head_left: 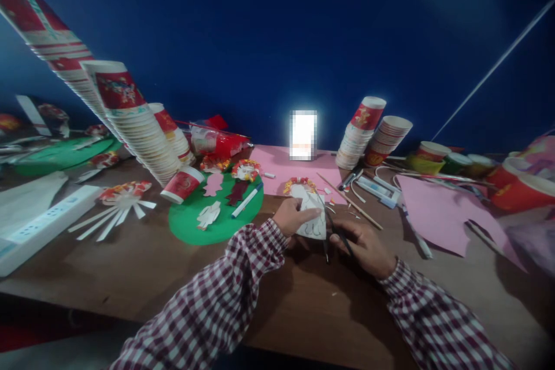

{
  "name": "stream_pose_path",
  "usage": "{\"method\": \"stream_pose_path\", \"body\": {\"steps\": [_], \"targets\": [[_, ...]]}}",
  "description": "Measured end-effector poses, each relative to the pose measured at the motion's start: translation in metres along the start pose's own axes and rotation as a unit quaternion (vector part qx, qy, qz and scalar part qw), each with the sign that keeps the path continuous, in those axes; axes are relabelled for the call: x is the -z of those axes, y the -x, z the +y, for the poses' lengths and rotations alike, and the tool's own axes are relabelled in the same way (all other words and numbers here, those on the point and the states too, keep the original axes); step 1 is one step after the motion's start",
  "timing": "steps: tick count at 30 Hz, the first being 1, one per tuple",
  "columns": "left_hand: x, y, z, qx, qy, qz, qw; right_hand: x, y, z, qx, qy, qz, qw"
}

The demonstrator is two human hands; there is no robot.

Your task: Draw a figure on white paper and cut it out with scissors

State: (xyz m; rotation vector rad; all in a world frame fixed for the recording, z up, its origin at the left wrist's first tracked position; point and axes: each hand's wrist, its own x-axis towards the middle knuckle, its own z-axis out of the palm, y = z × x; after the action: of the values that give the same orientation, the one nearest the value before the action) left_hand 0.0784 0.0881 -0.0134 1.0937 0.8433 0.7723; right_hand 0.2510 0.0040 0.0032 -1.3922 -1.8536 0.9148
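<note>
My left hand point(291, 218) pinches a piece of white paper point(315, 225) with a drawn outline on it. My right hand point(364, 245) is closed around a slim pair of dark scissors point(342, 234), set against the paper's right edge. Just beyond the paper lies a paper-cup piece with red and yellow curled trim point(299, 185). To the left, a green round sheet point(186, 228) carries a pink cut-out point(213, 184), a dark red cut-out point(237, 192), a white cut-out point(208, 215) and a marker point(247, 201).
Tall stacks of paper cups point(130, 121) lean at the left; shorter cup stacks point(359, 133) stand at the back right. A pink sheet point(437, 214) lies right, a power strip point(47, 225) far left. A wooden stick point(355, 205) and a bright screen point(302, 134) are ahead.
</note>
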Motion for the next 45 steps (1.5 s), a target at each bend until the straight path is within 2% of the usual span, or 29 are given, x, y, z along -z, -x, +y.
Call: {"method": "stream_pose_path", "body": {"steps": [10, 20, 30, 39, 45], "targets": [[0.002, 0.000, 0.001, -0.010, -0.020, -0.004, 1.000, 0.001, 0.000, 0.000, 0.002, -0.007, -0.007, 1.000], [0.002, 0.000, 0.005, 0.019, 0.008, -0.020, 1.000, 0.001, 0.001, 0.003, -0.022, -0.019, -0.014, 0.999], [0.012, -0.005, 0.002, 0.016, -0.062, -0.056, 0.996, 0.003, 0.002, 0.001, -0.025, 0.004, -0.030, 0.999], [0.009, -0.002, 0.006, 0.043, -0.014, -0.072, 0.996, 0.005, 0.000, 0.002, 0.002, 0.028, -0.030, 0.999], [0.008, 0.001, 0.010, 0.048, -0.010, -0.076, 0.996, 0.005, 0.000, -0.001, -0.001, 0.005, -0.043, 0.999]]}}
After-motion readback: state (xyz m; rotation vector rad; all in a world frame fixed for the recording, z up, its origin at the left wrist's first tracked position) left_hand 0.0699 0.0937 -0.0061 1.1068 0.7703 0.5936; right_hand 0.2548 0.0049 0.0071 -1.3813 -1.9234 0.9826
